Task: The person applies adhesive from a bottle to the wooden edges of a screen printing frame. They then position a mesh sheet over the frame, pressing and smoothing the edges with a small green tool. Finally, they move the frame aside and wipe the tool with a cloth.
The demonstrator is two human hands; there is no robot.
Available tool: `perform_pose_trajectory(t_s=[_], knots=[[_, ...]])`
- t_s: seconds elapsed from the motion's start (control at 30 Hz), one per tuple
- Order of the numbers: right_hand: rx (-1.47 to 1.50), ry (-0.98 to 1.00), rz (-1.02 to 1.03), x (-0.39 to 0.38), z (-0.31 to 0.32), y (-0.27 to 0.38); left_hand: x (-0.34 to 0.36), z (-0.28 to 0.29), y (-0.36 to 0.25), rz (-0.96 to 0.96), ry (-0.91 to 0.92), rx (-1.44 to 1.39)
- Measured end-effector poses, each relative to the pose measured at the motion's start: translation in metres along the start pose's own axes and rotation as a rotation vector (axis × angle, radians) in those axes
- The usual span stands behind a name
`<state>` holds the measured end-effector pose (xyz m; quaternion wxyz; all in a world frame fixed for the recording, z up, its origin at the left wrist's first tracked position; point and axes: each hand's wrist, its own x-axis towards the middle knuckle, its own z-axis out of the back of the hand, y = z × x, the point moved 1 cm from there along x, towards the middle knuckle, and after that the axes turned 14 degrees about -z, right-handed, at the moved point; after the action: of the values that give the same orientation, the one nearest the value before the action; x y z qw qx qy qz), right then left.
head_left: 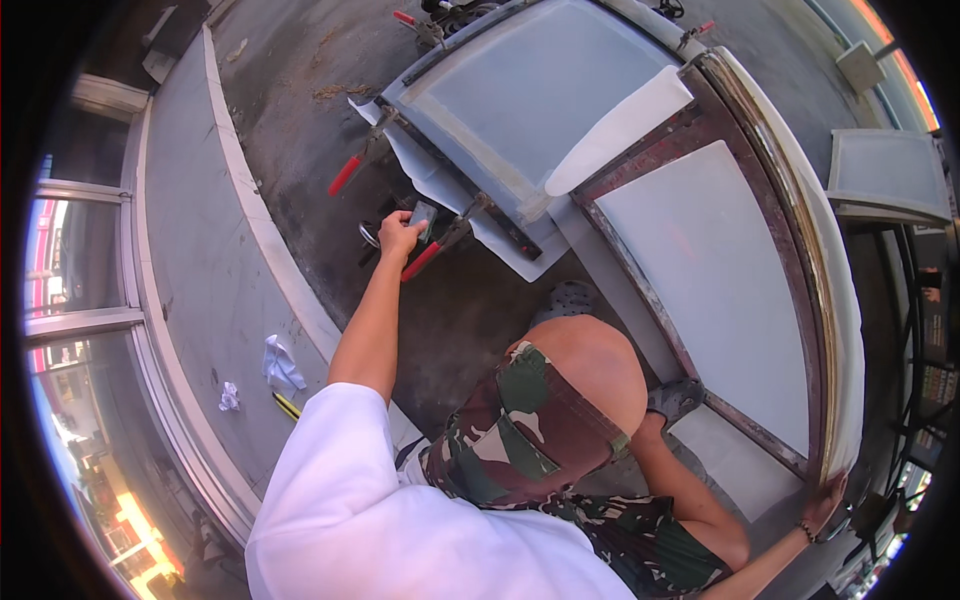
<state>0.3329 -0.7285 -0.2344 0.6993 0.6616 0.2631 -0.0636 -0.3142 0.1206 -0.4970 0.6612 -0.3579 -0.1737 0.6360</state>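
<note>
1. The left grip is closed, thumb and fingers pinching a small flat grey piece; its kind is too small to tell. The piece is held out just beside the nearer red-handled clamp, to the left of the clamped panel.
2. The right grip is at the near end of the dark red frame, against its edge. Its fingers are partly hidden, so whether it clasps or only rests there cannot be told.
3. Hold the piece by its end, as now, firmly but without squeezing; that should leave its free face clear for use.
4. Steer the piece around the clamp's handle rather than over it, since a knock could jar the clamp and the bar it holds.
5. Mind the white sheet jutting out below the clamped bar; a passing wrist could snag or crease it.
6. The left arm is stretched well out. Moving the feet closer would probably steady it better than leaning on the frame.
7. Use the right side for light balance only, because pushing could shift the frame.
</note>
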Motion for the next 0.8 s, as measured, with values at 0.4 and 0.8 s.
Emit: perform_pose_trajectory(t_s=[0.4, 0.8], knots=[[0.104, 0.028, 0.092, -0.011, -0.065, -0.006, -0.138, 0.071, -0.204, 0.018, 0.288, -1.431], [0.151, -0.018, 0.128, -0.019, -0.099, -0.004, -0.308, 0.052, -0.470, -1.038, 0.703, -1.190]])
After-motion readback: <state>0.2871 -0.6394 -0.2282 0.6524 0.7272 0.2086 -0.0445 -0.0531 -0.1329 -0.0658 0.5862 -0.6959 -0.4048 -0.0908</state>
